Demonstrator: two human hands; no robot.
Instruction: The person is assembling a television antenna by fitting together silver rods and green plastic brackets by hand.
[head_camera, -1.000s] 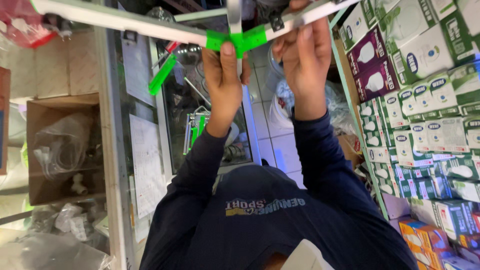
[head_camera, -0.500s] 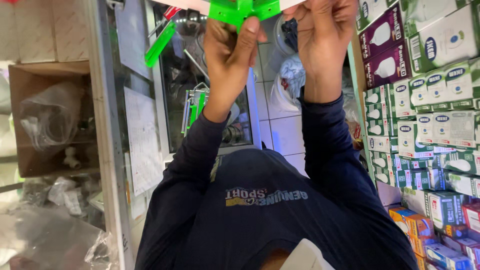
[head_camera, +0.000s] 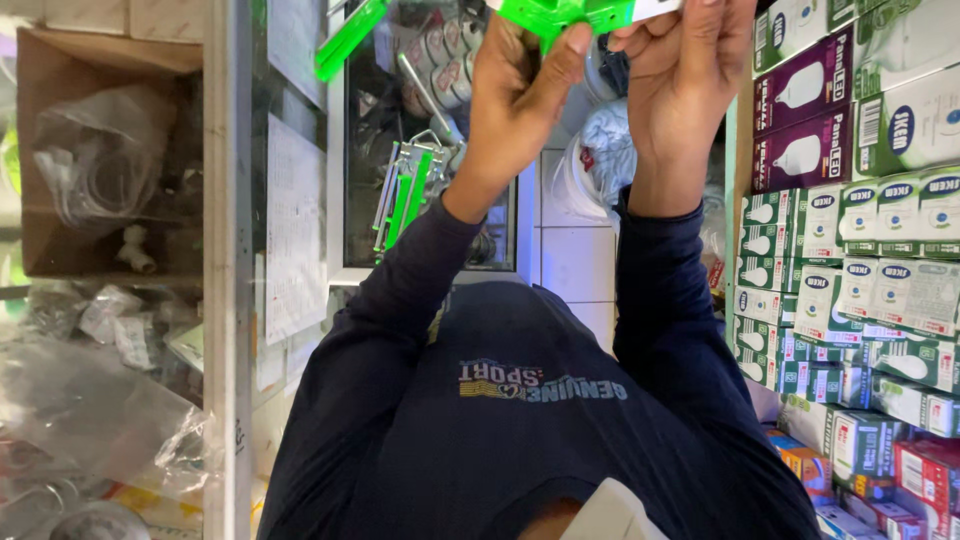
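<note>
Sleeves of my dark blue shirt (head_camera: 540, 400) fill the near part of the view, and from them both my arms go forward and up to one small thing. My left hand (head_camera: 515, 95) is clenched on the green plastic piece (head_camera: 560, 14), with the thumb laid against its lower side. My right hand (head_camera: 685, 80) is just beside it, and its fingertips pinch the same piece where the white part (head_camera: 655, 8) begins. Both grips are therefore closed on this one piece, and the two hands are almost touching. The piece lies at the very top edge of the view, partly cut off. Its long axis goes from left to right, across my fingers and not along them. The green end is on the side of my left hand and the white end goes out past my right hand. The left hand covers more of the green middle, so I judge it is the nearer one to that part. Behind the hands is a glass cabinet (head_camera: 430, 250) with metal and green tools (head_camera: 405, 195) hanging inside. A second green strip (head_camera: 350, 38) lies tilted at the upper left, well apart from my hands. On the right stands a shelf of stacked bulb boxes (head_camera: 860, 250). Far to the left is a cardboard box (head_camera: 60, 230) with clear plastic bags (head_camera: 90, 400) below it.
</note>
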